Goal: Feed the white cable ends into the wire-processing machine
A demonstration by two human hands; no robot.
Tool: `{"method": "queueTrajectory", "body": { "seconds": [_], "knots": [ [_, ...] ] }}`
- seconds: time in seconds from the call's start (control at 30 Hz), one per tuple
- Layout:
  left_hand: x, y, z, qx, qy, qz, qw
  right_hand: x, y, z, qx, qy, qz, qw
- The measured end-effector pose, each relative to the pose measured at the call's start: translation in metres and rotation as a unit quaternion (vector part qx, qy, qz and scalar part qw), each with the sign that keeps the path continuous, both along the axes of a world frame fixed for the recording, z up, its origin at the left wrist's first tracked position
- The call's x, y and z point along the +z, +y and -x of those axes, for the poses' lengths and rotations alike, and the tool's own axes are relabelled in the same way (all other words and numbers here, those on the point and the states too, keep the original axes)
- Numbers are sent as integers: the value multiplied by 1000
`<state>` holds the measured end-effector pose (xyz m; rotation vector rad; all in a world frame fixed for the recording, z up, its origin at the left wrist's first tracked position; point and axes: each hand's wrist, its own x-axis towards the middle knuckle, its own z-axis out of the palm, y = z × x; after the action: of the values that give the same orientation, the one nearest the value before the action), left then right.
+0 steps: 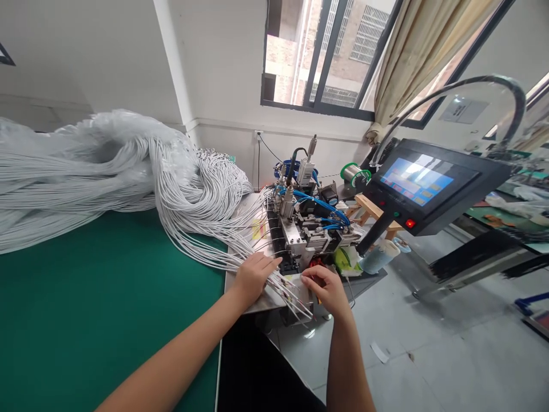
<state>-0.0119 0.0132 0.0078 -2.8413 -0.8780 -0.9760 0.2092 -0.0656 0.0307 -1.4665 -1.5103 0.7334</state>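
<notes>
The left hand (253, 276) lies over a bundle of white cables (294, 294), its fingers slightly bent and pointing to about two o'clock. The undersides of these fingers are hidden, so I cannot tell if they grip the cables or only rest on them. At three o'clock from it, the right hand (323, 286) has its thumb and index finger bent toward each other; whether something thin is pinched between their tips, I cannot tell. The loose cable ends come out between the two hands and point to four o'clock from the left hand.

At twelve o'clock from the hands stands a bench-top machine (295, 234) with blue air tubes (319, 200), and several cables run up to its left edge. A green packet (346, 262) is near the right hand, at one to two o'clock from it. Further, at one o'clock from the hands, is a wire spool (354, 174) with green rims; at two o'clock, a touchscreen panel (416, 180) with a lit red button (410, 224). At ten o'clock, a large pile of white cables (214, 183) rests on the green tabletop (86, 315), partly wrapped in clear plastic (124, 126).
</notes>
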Motion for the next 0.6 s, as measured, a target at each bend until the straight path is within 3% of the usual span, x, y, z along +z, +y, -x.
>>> {"method": "queueTrajectory", "body": {
  "seconds": [0.13,0.23,0.4,0.6],
  "knots": [
    [4,-2,1,-15,14,-11,1000,13,2,11,87,-18,-20,996],
    [2,-2,2,-12,9,-21,1000,13,4,17,101,-16,-20,995],
    [-2,-2,2,-13,12,-13,1000,4,7,20,20,17,-33,999],
    [-1,-4,2,8,-48,-9,999,-10,15,24,-121,104,-24,987]
  ]
}}
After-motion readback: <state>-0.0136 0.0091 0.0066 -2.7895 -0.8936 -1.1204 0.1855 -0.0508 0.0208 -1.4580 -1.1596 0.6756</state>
